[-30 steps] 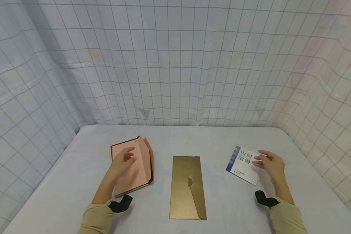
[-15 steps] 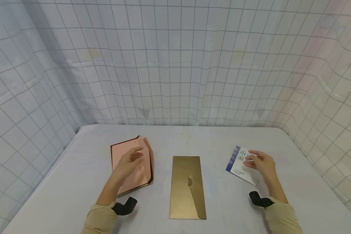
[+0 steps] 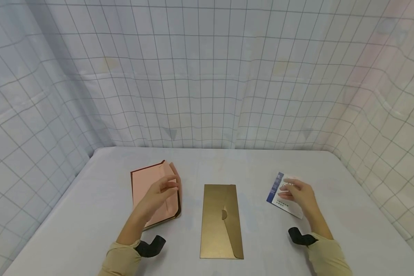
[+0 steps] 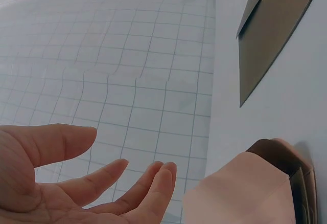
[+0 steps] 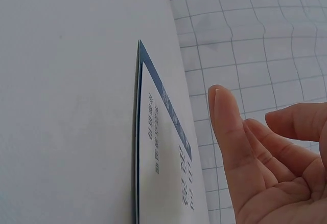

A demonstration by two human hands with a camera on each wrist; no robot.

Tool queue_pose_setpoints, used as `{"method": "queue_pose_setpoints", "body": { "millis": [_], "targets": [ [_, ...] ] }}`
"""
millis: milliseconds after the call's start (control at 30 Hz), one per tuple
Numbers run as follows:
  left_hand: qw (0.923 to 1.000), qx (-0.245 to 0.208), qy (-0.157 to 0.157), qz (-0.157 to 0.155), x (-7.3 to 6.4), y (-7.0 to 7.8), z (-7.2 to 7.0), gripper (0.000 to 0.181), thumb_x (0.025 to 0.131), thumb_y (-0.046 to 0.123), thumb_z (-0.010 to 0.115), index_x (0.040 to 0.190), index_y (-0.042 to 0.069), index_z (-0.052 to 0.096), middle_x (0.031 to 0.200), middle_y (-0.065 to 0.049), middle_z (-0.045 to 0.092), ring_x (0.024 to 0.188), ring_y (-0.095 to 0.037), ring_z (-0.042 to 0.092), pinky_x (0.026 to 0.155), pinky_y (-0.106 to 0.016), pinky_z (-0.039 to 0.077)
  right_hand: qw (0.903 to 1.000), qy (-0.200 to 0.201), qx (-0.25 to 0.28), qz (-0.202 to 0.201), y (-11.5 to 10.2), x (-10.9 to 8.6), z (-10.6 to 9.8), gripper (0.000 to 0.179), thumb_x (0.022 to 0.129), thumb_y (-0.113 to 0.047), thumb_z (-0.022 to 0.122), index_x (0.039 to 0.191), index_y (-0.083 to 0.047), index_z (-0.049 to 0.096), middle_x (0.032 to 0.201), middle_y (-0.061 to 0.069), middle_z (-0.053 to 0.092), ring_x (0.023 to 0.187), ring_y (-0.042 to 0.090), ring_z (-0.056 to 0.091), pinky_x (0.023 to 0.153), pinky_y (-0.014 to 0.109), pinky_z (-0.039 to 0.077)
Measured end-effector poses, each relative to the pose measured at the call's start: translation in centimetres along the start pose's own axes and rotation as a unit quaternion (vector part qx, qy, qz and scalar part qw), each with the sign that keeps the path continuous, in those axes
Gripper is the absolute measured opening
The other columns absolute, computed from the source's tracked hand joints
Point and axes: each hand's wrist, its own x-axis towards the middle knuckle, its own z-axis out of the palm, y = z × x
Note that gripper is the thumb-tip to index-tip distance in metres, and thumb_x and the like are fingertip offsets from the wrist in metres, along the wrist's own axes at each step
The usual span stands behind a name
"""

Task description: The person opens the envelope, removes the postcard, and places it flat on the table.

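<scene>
My left hand [image 3: 157, 194] hovers over a pink notebook-like folder [image 3: 145, 180] with a dark edge, at the left of the table. Its fingers are loosely bent, and the left wrist view shows nothing between thumb and fingers. Over on the right, my right hand [image 3: 299, 194] is above a white booklet [image 3: 285, 206] with a blue strip and printed characters, covering part of it. In the right wrist view those fingers [image 5: 232, 147] are relaxed and apart from the booklet. Between the hands lies a gold envelope [image 3: 215, 222] with a tucked flap.
The white table [image 3: 252, 165] is enclosed by a grid-patterned curtain [image 3: 207, 88] at the back and both sides. Black wrist straps [image 3: 151, 247] with cameras sit on both wrists, below pale yellow sleeves.
My left hand has moved right across the pink folder, toward its right edge. My right hand has moved left, further over the booklet. The folder, envelope and booklet stay in place.
</scene>
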Motion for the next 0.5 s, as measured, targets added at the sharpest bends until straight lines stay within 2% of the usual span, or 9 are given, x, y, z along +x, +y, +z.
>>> {"method": "queue_pose_setpoints", "body": {
  "millis": [200, 333, 500],
  "targets": [
    [0.9997, 0.022, -0.010, 0.005, 0.0, 0.2, 0.6, 0.050, 0.097, 0.017, 0.050, 0.141, 0.001, 0.034, 0.133, -0.026, 0.047, 0.126, -0.038, 0.045, 0.104, -0.049, 0.039, 0.9997, -0.023, 0.001, -0.009, -0.1, 0.0, 0.8, 0.044, 0.098, -0.013, 0.043, 0.137, 0.008, 0.039, 0.110, 0.025, 0.066, 0.075, 0.003, 0.068, 0.072, 0.019, 0.055],
    [0.9998, 0.013, -0.015, -0.001, 0.1, 0.2, 1.0, 0.048, 0.096, 0.016, 0.050, 0.141, 0.003, 0.037, 0.131, -0.024, 0.049, 0.125, -0.035, 0.047, 0.103, -0.046, 0.041, 0.9991, -0.039, -0.008, -0.014, -0.1, -0.1, 1.2, 0.044, 0.099, -0.014, 0.042, 0.137, 0.007, 0.040, 0.114, 0.026, 0.064, 0.076, 0.002, 0.068, 0.073, 0.019, 0.055],
    [0.9995, 0.008, -0.030, -0.009, -0.1, 0.3, 1.5, 0.050, 0.097, 0.018, 0.049, 0.143, 0.005, 0.035, 0.133, -0.022, 0.048, 0.126, -0.035, 0.046, 0.104, -0.048, 0.039, 0.9983, -0.053, -0.018, -0.016, -0.3, -0.3, 1.6, 0.045, 0.098, -0.015, 0.043, 0.138, 0.006, 0.039, 0.115, 0.027, 0.063, 0.078, 0.004, 0.068, 0.074, 0.020, 0.055]
  ]
}}
